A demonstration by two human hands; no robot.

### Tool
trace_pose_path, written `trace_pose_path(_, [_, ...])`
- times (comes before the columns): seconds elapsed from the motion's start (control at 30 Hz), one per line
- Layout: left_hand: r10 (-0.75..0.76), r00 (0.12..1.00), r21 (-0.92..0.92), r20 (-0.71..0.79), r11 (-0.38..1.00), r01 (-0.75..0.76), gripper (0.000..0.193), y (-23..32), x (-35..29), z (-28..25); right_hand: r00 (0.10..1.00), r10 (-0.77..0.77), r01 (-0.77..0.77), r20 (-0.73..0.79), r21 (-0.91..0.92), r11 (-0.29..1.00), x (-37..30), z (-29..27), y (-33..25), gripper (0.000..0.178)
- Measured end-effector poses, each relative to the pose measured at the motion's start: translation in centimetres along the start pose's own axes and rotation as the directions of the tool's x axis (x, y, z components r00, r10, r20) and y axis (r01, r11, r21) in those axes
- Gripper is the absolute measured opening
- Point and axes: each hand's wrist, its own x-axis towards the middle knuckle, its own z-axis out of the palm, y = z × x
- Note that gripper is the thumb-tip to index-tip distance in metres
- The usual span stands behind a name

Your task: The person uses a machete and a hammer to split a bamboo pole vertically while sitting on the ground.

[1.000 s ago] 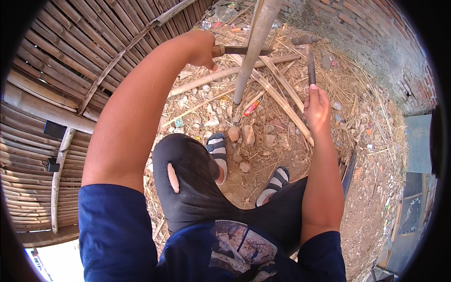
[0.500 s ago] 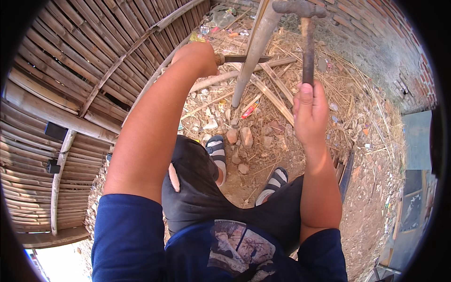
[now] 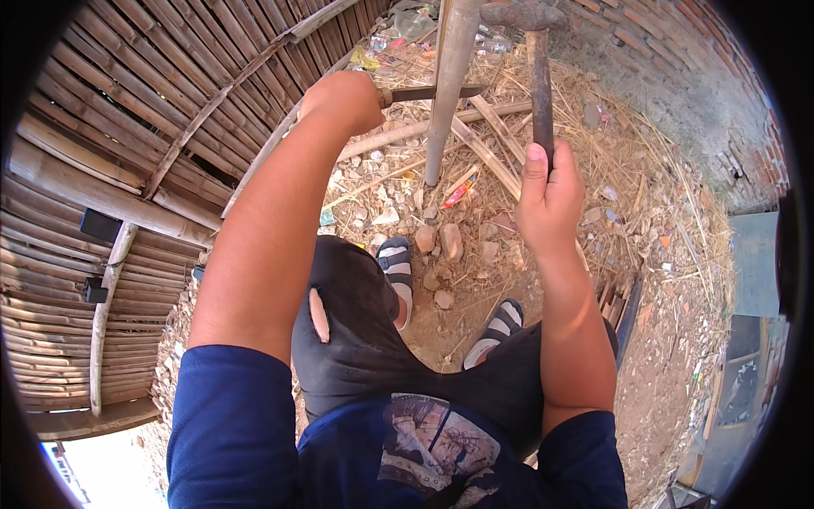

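Right hand (image 3: 549, 197) grips hammer (image 3: 539, 76); red wrapper (image 3: 458, 192) beside pole (image 3: 448, 93).

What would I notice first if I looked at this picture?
First the hammer, held upright near the top by the right hand. Beside it a pale pole rises from the straw-strewn ground, and the left hand holds a chisel sideways against it. On the left runs a bamboo wall.
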Motion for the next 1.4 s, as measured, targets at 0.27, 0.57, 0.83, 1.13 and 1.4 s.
trace_pose_path(0.27, [-0.048, 0.999, -0.051, -0.022, 0.998, 0.047, 0.044, -0.1, 0.1, 1.6, 0.938, 0.228, -0.175, 0.26, -0.21, 0.962, 0.3, 0.7, 2.1, 0.037])
trace_pose_path(0.57, [-0.002, 1.0, -0.06, -0.027, 0.998, 0.0, 0.04, 0.8, -0.2, 2.0, 0.99, 0.086, -0.074, 0.113, -0.11, 0.991, -0.8, 2.1, 0.4, 0.034])
trace_pose_path(0.83, [-0.035, 0.999, -0.076, -0.033, 0.997, 0.032, 0.042, 0.7, -0.5, 3.9, 0.964, 0.139, -0.125, 0.228, -0.073, 0.989, 0.5, 0.6, -0.3, 0.038])
trace_pose_path(1.13, [-0.045, 0.999, -0.077, -0.008, 0.996, 0.044, 0.044, 1.4, -0.1, 3.9, 0.925, 0.196, -0.09, 0.326, -0.313, 0.945, -2.1, 3.9, 4.8, 0.033])
trace_pose_path(1.4, [-0.053, 0.999, -0.112, 0.01, 0.992, 0.054, 0.038, 1.1, -0.4, 4.7, 0.992, 0.049, -0.044, 0.12, -0.044, 0.998, 0.1, 1.2, 0.1, 0.03])
